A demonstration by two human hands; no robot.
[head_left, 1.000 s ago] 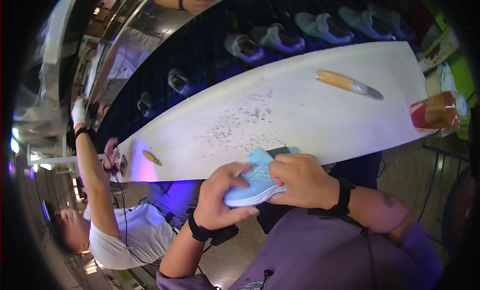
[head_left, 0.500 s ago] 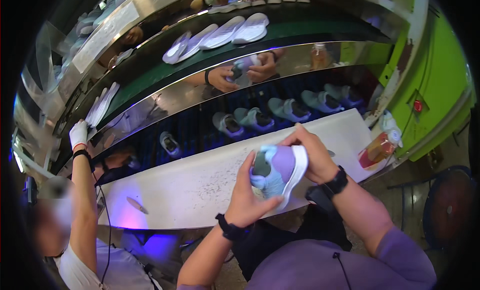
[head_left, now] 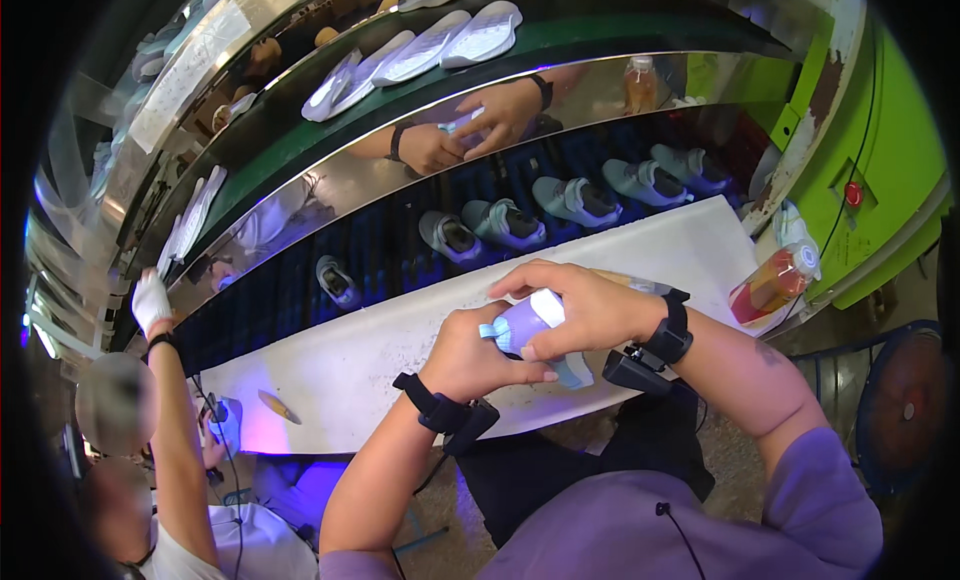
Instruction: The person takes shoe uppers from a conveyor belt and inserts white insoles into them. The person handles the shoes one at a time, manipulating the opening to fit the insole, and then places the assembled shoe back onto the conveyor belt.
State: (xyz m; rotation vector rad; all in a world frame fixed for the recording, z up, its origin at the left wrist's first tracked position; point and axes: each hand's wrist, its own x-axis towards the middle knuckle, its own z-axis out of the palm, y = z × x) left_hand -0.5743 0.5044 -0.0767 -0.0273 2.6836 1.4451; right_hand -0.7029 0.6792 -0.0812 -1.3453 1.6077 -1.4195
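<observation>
**Pale-blue and lilac fabric shoe (head_left: 515,326) turns in the grip, its opening now mostly out of sight**

Head view, the only one: the shoe is held clear above the white tabletop (head_left: 370,380), near its front edge, between the person's two hands. Half a second ago the dark opening shows plainly and the white sole (head_left: 547,306) runs down the right side; now the lilac part faces up, with only a short stretch of sole showing at its upper right.

The left hand (head_left: 468,352) is clamped round the near left side, thumb stretched underneath. The right hand (head_left: 598,305) now reaches across the top, clamped with its thumb on the lilac face and its fingers over the far side. Together they cover much more of the shoe. That suggests handling or turning rather than release; whether they also press on it, I cannot tell.

The wooden-handled tool with a metal blade (head_left: 640,282) lies partly hidden behind the right hand, touched by neither hand as far as shows. Beyond the tabletop, the row of grey-blue shoes (head_left: 577,202) on the dark conveyor (head_left: 395,270) keeps its order. At the left, a co-worker's white-gloved hand (head_left: 151,302) is now lower, just below the white soles (head_left: 190,220).
</observation>
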